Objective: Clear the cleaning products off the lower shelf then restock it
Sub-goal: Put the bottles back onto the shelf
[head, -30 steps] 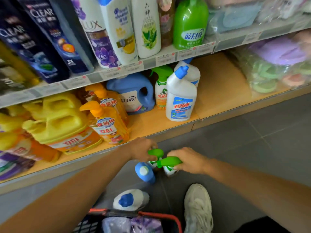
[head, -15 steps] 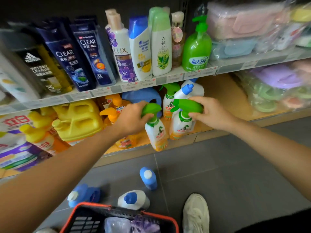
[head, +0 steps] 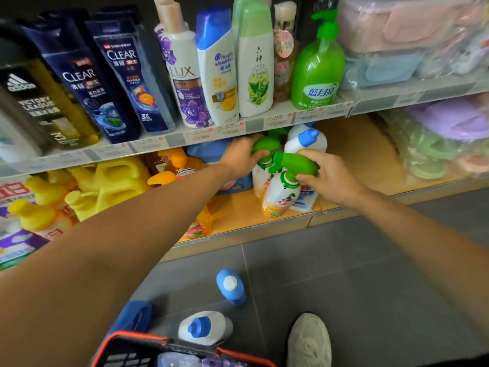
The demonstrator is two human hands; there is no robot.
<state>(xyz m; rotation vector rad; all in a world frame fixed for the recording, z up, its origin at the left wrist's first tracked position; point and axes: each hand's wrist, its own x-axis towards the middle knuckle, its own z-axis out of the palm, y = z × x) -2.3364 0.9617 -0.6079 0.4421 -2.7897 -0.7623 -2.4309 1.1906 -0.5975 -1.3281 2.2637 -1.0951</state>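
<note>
My left hand grips the green trigger head of a spray bottle deep on the lower shelf, its body partly hidden. My right hand holds the green trigger of a second spray bottle, white with an orange base, tilted at the shelf's front. Behind them stand white toilet cleaner bottles with blue caps and a blue detergent jug. Yellow jugs and orange pump bottles fill the shelf's left side.
On the grey floor lie a blue bottle, a white bottle with a blue cap and a blue jug. A red-rimmed basket sits at the bottom edge, my shoe beside it. Shampoo bottles line the upper shelf.
Both hands lifted the two green spray bottles from the floor and carried them up and forward onto the lower shelf; the left one now sits further back.
</note>
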